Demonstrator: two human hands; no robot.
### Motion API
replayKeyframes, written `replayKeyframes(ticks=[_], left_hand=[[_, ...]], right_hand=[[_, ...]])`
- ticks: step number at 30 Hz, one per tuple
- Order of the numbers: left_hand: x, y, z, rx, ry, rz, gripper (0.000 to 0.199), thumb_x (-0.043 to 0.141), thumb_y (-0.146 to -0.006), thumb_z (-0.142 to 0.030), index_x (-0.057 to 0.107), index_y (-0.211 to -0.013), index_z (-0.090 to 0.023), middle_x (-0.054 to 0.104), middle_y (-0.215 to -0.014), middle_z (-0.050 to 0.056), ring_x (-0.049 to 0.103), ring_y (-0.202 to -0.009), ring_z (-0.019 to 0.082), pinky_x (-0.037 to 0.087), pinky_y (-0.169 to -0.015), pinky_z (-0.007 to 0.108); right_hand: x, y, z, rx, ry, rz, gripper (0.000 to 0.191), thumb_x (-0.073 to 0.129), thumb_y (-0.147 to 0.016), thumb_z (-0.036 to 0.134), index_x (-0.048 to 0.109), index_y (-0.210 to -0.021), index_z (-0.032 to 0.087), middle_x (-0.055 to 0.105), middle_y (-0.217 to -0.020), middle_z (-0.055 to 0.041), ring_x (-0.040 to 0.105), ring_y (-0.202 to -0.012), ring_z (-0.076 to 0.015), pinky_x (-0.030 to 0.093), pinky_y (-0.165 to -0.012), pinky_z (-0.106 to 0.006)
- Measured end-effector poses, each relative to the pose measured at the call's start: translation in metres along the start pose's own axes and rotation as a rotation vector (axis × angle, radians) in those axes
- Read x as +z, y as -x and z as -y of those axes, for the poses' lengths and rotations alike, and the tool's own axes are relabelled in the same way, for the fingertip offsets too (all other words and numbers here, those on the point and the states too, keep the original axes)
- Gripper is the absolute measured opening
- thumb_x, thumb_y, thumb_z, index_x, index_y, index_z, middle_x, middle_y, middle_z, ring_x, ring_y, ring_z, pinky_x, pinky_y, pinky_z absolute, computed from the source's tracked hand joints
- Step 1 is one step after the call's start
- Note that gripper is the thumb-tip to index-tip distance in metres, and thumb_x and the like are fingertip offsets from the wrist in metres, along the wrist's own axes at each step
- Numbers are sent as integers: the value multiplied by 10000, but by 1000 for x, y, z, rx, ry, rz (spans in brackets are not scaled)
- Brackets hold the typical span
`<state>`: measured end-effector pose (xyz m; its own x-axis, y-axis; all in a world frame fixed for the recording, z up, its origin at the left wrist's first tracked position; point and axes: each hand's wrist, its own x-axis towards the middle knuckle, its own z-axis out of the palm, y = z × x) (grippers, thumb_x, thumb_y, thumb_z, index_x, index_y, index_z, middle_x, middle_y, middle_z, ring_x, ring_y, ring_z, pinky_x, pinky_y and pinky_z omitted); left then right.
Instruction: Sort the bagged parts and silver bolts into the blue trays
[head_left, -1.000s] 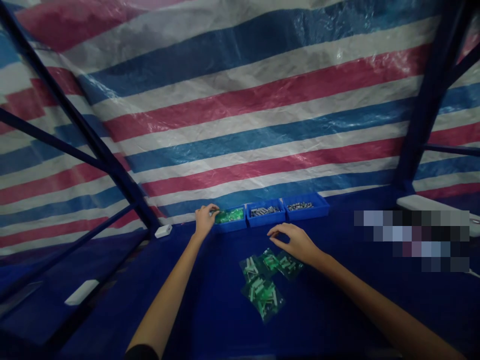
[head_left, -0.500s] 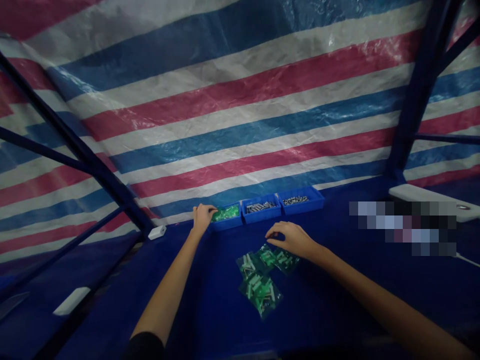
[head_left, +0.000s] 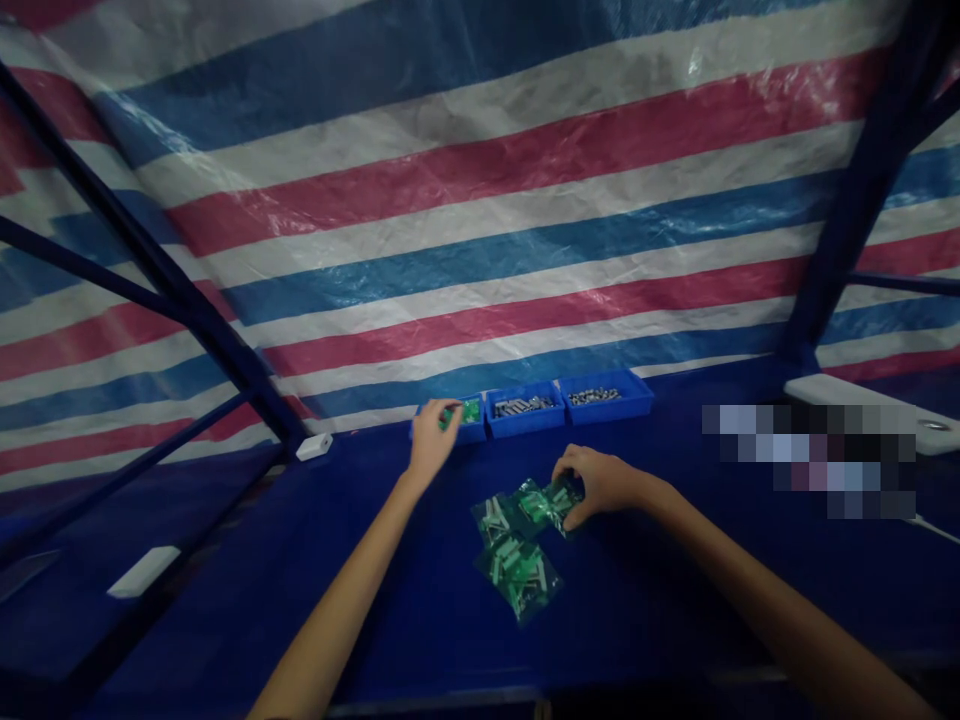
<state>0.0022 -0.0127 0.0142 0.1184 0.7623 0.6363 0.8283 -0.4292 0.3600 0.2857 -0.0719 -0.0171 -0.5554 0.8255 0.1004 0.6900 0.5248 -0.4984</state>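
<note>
My left hand (head_left: 435, 438) reaches over the left blue bin (head_left: 471, 433), which holds small green pieces (head_left: 471, 411). Its fingers are bent together at the bin; whatever is between them is too small to make out. My right hand (head_left: 604, 482) is curved like a C, thumb and fingers apart, over the rightmost of several clear bags. That bag (head_left: 559, 503) is partly covered by the hand. Beside it lie a bag with green pieces (head_left: 533, 503), a bag with pale strips (head_left: 494, 521) and a fuller bag (head_left: 519, 575) nearer me.
A middle bin (head_left: 525, 423) of metal pins and a right bin (head_left: 611, 405) of small metal parts stand along the striped sheet (head_left: 480, 240). A white adapter (head_left: 314, 446) lies left on the blue table (head_left: 435, 620). Dark posts (head_left: 840, 220) frame both sides.
My left hand has shifted right, further over the left bin. My right hand has lowered onto the right bag, its thumb spread away from its fingers.
</note>
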Motion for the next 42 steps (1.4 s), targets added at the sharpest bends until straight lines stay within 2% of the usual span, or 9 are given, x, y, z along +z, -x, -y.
replayKeyframes(ticks=[3,6,10,16,21,26,33,39,42], left_hand=[[17,32,-32,130,50,323,310,482,-836,-413,577,-1080,-246,617,-1013,41,552,-904,188,416,-832,360],[27,57,-57,185,13,447,326,449,-855,-418,544,-1127,-267,592,-1067,48,522,-995,216,391,-877,417],[28,69,-75,157,26,366,326,341,-909,-348,505,-1171,-246,581,-1107,65,488,-1057,224,367,-903,431],[27,73,-79,-3,285,209,306,467,-857,-386,513,-1125,-245,624,-1035,42,564,-944,191,414,-851,357],[24,72,-82,-83,432,76,192,537,-812,-384,553,-805,-193,603,-762,4,564,-715,136,435,-674,257],[19,71,-82,-49,440,14,181,562,-795,-369,571,-791,-188,591,-723,-6,547,-681,121,433,-653,244],[17,74,-82,155,391,-78,106,574,-805,-276,611,-869,-201,639,-790,27,588,-760,149,448,-726,299],[10,76,-75,571,144,-59,98,554,-812,-162,630,-793,-221,681,-910,26,594,-941,172,417,-783,324],[8,77,-75,616,82,-15,115,541,-821,-168,630,-780,-229,690,-955,16,594,-983,177,410,-782,325]], right_hand=[[2,-4,2,65,48,-81,501,808,-452,466,627,-858,236,621,-861,-34,597,-773,-216,415,-584,-267],[3,-8,-1,151,55,-235,450,791,-523,392,589,-904,263,631,-766,5,601,-706,-199,380,-558,-253],[4,-13,-5,144,-126,-382,391,746,-602,337,576,-946,268,610,-724,34,573,-623,-141,384,-538,-234],[16,-18,10,-54,-699,-310,562,728,-627,369,531,-1122,188,581,-690,36,551,-573,-93,466,-553,-224],[16,-18,24,3,-823,-369,519,723,-636,348,574,-1102,172,665,-793,-21,631,-722,-144,520,-673,-276],[15,-17,26,14,-849,-365,368,718,-644,374,643,-941,171,689,-871,-44,650,-808,-175,524,-795,-340],[23,-10,34,-39,-800,-338,250,661,-713,377,610,-855,177,665,-822,-39,638,-736,-156,539,-635,-276],[12,-1,35,-247,-404,-599,89,575,-780,216,658,-751,229,653,-1027,-50,586,-1006,-216,464,-893,-402],[11,1,35,-256,-267,-644,156,535,-797,182,662,-741,254,655,-1047,-30,563,-1057,-223,430,-938,-425]])
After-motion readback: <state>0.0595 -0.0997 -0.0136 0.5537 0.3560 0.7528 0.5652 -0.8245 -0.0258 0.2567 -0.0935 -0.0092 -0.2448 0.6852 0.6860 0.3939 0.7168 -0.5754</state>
